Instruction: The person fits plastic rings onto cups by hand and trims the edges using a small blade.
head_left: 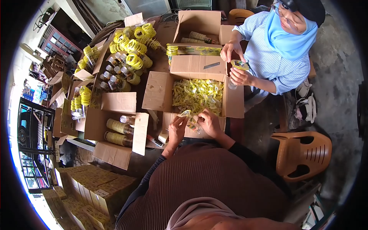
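Between my left hand [178, 129] and my right hand [210, 123] is a small clear plastic packet [193, 123] with yellow parts. The fingers of both hands are closed on its edges, over the near flap of an open cardboard box [157, 90]. That box holds many small yellow-and-clear packets [197, 96]. Across the table a co-worker [276, 50] holds a round yellow-rimmed item [240, 64] in both hands, with a clear cup below it.
Left of the box stand stacks of yellow rings [134, 46] and clear cups [114, 78]. An open carton [103, 119] holds ringed stacks. Behind is another open box [199, 25]. A brown plastic chair [303, 155] stands right; cartons [92, 188] are piled at lower left.
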`<state>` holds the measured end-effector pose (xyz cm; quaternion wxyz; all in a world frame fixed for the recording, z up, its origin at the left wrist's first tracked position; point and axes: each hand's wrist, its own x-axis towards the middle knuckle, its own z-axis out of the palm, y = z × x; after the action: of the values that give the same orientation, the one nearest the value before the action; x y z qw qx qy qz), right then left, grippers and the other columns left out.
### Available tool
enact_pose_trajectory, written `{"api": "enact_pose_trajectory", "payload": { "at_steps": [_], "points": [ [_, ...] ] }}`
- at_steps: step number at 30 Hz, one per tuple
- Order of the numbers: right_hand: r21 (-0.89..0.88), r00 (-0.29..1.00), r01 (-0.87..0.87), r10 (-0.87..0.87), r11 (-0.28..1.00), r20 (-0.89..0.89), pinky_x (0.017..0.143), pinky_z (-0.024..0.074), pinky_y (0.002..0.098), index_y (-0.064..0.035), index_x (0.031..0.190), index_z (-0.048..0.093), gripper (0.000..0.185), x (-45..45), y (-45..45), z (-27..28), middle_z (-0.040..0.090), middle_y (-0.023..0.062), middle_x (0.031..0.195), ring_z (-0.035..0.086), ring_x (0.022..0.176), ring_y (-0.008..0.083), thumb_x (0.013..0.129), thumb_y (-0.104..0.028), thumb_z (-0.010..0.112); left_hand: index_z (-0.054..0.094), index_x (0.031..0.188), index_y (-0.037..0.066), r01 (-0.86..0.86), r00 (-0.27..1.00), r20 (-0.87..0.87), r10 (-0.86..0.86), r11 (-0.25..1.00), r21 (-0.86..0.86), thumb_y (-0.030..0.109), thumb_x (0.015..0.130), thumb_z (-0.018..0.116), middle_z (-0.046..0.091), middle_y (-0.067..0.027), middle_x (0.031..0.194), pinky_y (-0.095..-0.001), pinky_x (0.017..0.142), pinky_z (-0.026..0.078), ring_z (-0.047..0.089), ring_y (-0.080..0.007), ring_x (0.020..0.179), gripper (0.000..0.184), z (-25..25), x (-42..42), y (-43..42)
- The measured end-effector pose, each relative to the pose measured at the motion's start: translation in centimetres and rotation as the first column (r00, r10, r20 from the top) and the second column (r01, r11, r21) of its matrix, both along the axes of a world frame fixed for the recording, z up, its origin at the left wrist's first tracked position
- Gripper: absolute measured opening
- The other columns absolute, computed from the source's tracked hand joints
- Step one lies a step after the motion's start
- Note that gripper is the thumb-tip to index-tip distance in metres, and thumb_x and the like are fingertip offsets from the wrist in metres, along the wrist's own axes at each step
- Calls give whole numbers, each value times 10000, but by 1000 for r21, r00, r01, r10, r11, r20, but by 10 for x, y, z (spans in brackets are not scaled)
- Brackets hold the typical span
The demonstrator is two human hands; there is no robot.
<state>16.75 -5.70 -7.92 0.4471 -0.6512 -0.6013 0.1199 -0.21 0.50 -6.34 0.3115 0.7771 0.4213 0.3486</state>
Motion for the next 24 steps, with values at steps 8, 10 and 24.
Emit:
{"api": "enact_pose_trajectory", "payload": {
  "at_steps": [8, 10, 24],
  "points": [
    [83, 991, -49, 38, 995, 130, 635, 491, 389, -59, 835, 596, 140, -6, -6, 21, 536, 88, 801, 593, 749, 275, 723, -44, 679, 702, 950, 5, -4, 998, -67, 4, 1000, -12, 152, 864, 668, 613, -126, 760, -339, 560, 443, 604, -253, 611, 175, 8, 3, -5],
    [49, 990, -51, 45, 997, 130, 645, 491, 392, -51, 833, 583, 140, -6, -5, 19, 528, 94, 813, 585, 763, 281, 729, -45, 677, 702, 957, 6, 6, 997, -79, -7, 1000, -15, 149, 865, 664, 605, -125, 752, -343, 558, 439, 597, -250, 607, 174, 10, 5, -6],
    [-30, 995, -36, 39, 999, 94, 655, 472, 410, -27, 842, 591, 117, -10, -1, 15, 526, 128, 811, 579, 757, 318, 743, -28, 653, 686, 932, 23, 43, 999, -10, -43, 999, 9, 107, 859, 665, 576, -129, 751, -386, 588, 457, 603, -315, 659, 113, 2, 2, -11]
  ]
}}
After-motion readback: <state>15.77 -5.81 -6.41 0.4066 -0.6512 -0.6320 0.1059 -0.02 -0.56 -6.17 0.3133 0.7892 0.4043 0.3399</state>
